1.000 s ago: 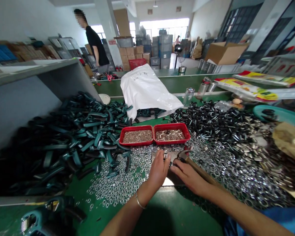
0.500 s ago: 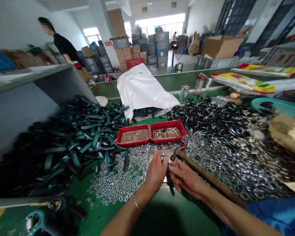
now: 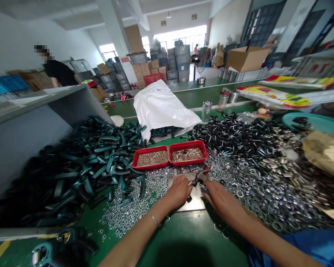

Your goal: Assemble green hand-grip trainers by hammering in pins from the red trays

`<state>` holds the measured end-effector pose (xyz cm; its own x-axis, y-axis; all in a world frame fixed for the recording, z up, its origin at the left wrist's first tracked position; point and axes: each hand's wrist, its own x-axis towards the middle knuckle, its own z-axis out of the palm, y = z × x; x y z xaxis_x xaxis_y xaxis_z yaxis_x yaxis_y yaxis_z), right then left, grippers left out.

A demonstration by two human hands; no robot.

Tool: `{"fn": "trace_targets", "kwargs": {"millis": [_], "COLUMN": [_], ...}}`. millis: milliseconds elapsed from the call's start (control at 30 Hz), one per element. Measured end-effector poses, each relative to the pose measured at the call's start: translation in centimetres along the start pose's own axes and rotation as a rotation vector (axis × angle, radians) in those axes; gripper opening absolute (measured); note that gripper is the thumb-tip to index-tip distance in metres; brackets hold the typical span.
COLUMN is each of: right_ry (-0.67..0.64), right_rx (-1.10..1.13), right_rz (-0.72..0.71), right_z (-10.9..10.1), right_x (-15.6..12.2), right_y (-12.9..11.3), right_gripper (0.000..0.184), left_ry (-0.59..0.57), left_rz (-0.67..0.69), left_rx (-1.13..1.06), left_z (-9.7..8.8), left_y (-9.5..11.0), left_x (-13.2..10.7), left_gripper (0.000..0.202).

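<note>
My left hand [image 3: 179,192] is closed over the steel plate [image 3: 193,204], its fingers round a small part with a shiny metal end [image 3: 190,183]. A dark bit sticks out below the fingers; the rest of the part is hidden. To the right, my right hand [image 3: 217,196] wraps the handle of a hammer close to its head. The hammer head [image 3: 202,175] lies over the plate's upper right corner, near the left fingertips. Small metal rings [image 3: 133,207] spread to the left of the plate, and larger rings [image 3: 239,185] to the right.
Two red trays [image 3: 150,167] of tiny metal pins stand behind the plate. Teal and black handles [image 3: 100,148] are heaped left beside a grey shelf [image 3: 69,104]. Black-headed bolts [image 3: 228,129] and metal sleeves [image 3: 303,174] pile up right. A white sack [image 3: 164,105] lies behind; a person stands far left.
My right hand has left the small part and closed on the hammer handle near the head. My left hand has lowered onto the plate with the part. The view has tilted up slightly.
</note>
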<state>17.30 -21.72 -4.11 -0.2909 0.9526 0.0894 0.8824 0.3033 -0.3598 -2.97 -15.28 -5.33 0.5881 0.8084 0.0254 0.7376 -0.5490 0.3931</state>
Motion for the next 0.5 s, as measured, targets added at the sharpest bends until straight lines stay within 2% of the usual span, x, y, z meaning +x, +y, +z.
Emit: {"fn": "trace_targets", "kwargs": {"millis": [67,133,200,300,400,500], "right_ry": [0.018,-0.026,-0.073,-0.114,-0.163,-0.217], "right_rx": [-0.180,-0.246,-0.203,-0.075,0.061,0.236], "right_rz": [0.044,0.080,0.105,0.133,0.193,0.243], "right_z": [-0.6,-0.8,-0.8,-0.8,-1.1,-1.5], "right_x": [-0.6,-1.3,-1.8,-1.7,-0.4,0.6], "right_y": [2.1,3.8,4.9,5.2,5.0,5.3], "right_gripper": [0.017,0.014,0.014,0.016,0.017,0.017], "left_ry": [-0.002,0.029,0.095,0.139,-0.001,-0.137], "left_rz": [0.029,0.023,0.026,0.018,0.001,-0.005], "left_rx": [0.056,0.078,0.067,0.123,0.206,0.233], "left_z": [-0.1,-0.8,-2.4,-5.3,-7.1,-7.1], "left_y": [-0.2,-0.2,-0.2,-0.7,-1.4,-1.9], "left_x": [0.7,1.7,3.5,7.6,12.3,15.5], "left_gripper": [0.024,0.031,0.029,0.017,0.015,0.009]}}
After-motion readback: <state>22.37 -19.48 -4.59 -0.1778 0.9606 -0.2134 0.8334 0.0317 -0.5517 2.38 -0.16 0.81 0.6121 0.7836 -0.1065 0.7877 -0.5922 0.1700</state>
